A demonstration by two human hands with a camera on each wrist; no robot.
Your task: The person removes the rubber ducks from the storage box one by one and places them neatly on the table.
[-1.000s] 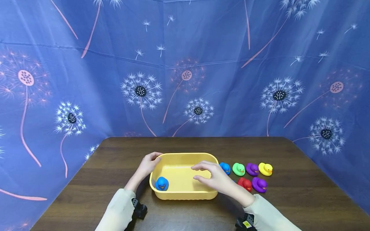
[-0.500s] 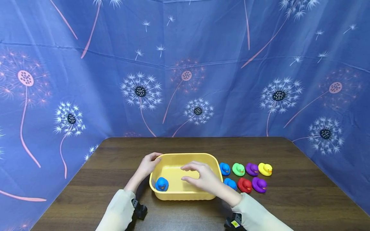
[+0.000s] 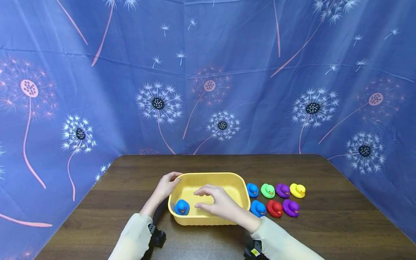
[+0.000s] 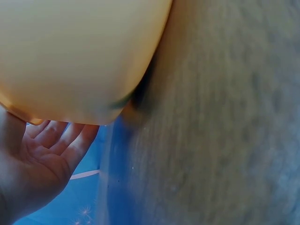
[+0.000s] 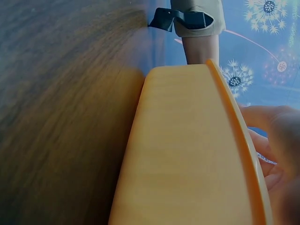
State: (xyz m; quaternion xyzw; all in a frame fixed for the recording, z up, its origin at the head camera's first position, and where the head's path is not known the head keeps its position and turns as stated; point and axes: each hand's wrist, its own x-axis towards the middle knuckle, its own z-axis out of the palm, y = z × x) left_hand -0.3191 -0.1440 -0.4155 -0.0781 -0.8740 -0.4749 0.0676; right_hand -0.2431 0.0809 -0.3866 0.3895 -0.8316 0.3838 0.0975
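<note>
A yellow plastic basin (image 3: 208, 220) stands on the table, with one blue rubber duck (image 3: 182, 207) inside at its front left corner. My left hand (image 3: 166, 186) holds the basin's rim at the back left corner; the left wrist view shows its fingers (image 4: 77, 140) along the outer wall. Over the basin's middle is my right hand (image 3: 219, 203), fingers and thumb spread apart with nothing between them, pointing left toward the blue duck. In the right wrist view, the basin's front wall (image 5: 183, 145) partly hides the right hand's fingers (image 5: 262, 140).
Two rows of rubber ducks sit right of the basin. The back row has blue (image 3: 252, 190), green (image 3: 268, 191), purple (image 3: 283, 190) and yellow (image 3: 297, 190); the front has blue (image 3: 258, 208), red (image 3: 274, 208) and purple (image 3: 290, 208). A blue dandelion-print cloth (image 3: 260, 90) hangs behind the table (image 3: 146, 162).
My right hand has moved left across the basin, toward the blue duck inside, uncovering the blue duck at the front row's left end. The left hand keeps its place at the rim.
</note>
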